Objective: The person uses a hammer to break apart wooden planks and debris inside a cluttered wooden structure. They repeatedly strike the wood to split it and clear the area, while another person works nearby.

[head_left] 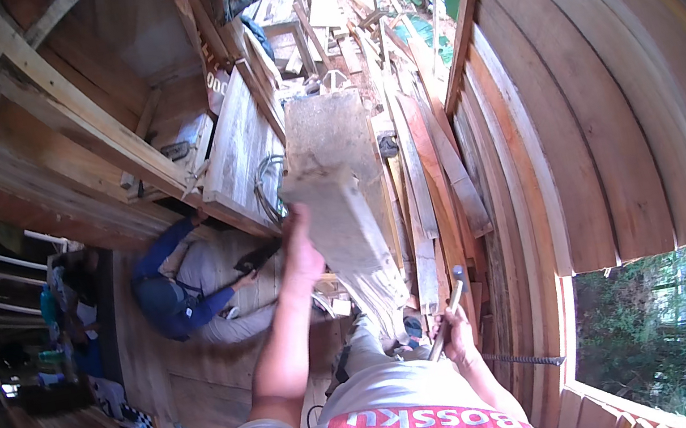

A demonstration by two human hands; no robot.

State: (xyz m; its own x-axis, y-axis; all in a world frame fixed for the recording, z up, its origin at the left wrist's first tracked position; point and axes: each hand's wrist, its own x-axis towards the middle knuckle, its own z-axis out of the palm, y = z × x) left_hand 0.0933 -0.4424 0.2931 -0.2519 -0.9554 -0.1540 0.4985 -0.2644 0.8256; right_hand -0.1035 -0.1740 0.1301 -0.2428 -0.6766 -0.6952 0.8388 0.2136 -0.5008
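My left hand (303, 255) grips the left edge of a thick, weathered wooden board (339, 215). Its thumb lies along the edge, and the fingers are hidden behind the wood. The board slants down toward my legs, its rough near end close to my knees. Low on the right, my right hand (457, 337) is wrapped round the pale handle of a hammer (456, 293), with the small grey head pointing up and away from me. Beyond the held board is a wide, worn wooden surface (328, 126).
At left, a person (168, 279) in blue sits on the plank floor (197, 374) beside a wooden frame (88, 157). Long loose planks (434, 162) lie ahead to my right. A plank wall (596, 99) with a window opening (670, 322) rises at right; a ribbed metal rod (522, 360) is near my right forearm.
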